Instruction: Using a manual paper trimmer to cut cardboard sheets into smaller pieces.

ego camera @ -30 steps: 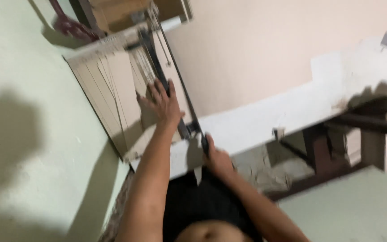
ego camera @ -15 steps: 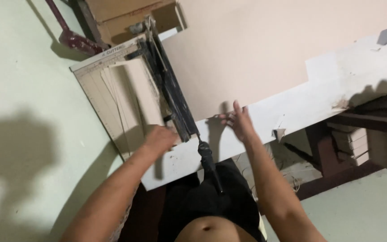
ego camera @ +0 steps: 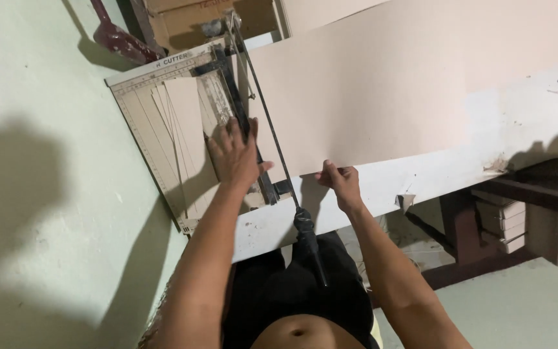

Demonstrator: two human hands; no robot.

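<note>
Cardboard sheet (ego camera: pixel 382 84) pinched at its near edge by right hand (ego camera: pixel 338 184); left hand (ego camera: pixel 235 155) flat on cutter (ego camera: pixel 163 116).

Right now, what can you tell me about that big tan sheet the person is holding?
The tan sheet is a large, plain, flat board, cardboard by its look. It lies across the white bench, one end at the paper cutter under its raised blade arm. The right hand grips its near edge; the left hand presses flat near the cutting edge.

I read this as a small cardboard-cutting workshop. A lever paper cutter (ego camera: pixel 192 139) sits on a scuffed white bench (ego camera: pixel 421 181), big board sheet (ego camera: pixel 395 84) across it. Cardboard boxes (ego camera: pixel 195 22) stacked behind, bare plaster wall (ego camera: pixel 40 161).
</note>
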